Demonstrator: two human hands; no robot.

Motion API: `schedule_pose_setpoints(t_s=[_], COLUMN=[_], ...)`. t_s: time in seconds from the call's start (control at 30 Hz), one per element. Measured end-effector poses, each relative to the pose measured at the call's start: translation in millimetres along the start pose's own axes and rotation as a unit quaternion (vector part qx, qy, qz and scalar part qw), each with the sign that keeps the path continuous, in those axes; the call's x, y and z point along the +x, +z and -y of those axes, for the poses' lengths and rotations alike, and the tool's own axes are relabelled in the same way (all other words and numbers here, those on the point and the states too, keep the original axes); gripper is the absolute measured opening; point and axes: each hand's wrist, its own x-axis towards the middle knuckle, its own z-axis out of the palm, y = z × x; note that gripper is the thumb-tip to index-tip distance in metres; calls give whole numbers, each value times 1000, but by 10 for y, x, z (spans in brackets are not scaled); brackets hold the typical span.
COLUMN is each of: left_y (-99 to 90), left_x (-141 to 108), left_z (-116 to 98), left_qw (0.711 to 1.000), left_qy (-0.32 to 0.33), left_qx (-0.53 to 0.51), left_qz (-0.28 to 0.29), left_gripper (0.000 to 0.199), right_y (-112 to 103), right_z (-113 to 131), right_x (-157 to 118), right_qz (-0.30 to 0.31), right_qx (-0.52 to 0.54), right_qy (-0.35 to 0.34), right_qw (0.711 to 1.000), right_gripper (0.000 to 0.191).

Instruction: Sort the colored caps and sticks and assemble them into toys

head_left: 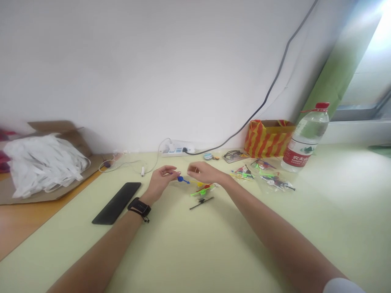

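Note:
Between the fingertips of my left hand (163,179) is a small blue plastic piece (183,180) with a round middle and a thin arrow-like arm. My right hand (201,171) hovers just to the right of it, fingers curled; whatever they pinch is too small to make out. Below that hand lie a yellow piece (199,184), a red piece (204,189) and a bright green piece (200,192), close together on the pale green table (171,248). A thin black piece (201,202) rests nearer to me.
Clear bags of coloured pieces (276,182) lie on the right, by a large water bottle (305,140) and a striped bag (265,140). At the wall sits a power strip (177,149). A black slab (117,203) and a box of white strips (45,162) are left.

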Motion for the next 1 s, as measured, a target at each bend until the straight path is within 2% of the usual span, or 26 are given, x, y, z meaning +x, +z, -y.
schedule_pose_setpoints(t_s=[0.07,0.23,0.33,0.47,0.5,0.6,0.67,0.87,1.0], left_y=[44,97,93,105,114,148,167,178,167], left_x=[-20,-45,-37,-49,-60,-103,-125,-140,-146], left_z=[-20,-48,-86,-154,-163,-160,-142,-107,-100], left_qw=[1000,999,998,995,996,998,995,992,990], left_qy=[12,20,20,63,67,56,59,102,95], left_qx=[10,-6,-26,-7,2,15,15,50,52], left_qz=[-2,-40,-51,-73,-60,35,73,55,91], left_gripper=[48,50,53,49,49,50,51,41,36], right_y=[83,290,348,409,422,445,446,445,436], right_z=[38,47,41,41,40,35,21,-65,-67], right_x=[33,70,76,114,126,153,163,204,206], right_qz=[-32,-41,-42,-49,-54,-64,-66,-86,-78], right_qx=[24,132,169,245,269,325,344,337,319], right_qy=[0,27,38,62,71,93,103,123,123], right_qw=[999,990,984,966,959,939,931,929,936], right_gripper=[19,26,23,14,13,16,18,22,5])
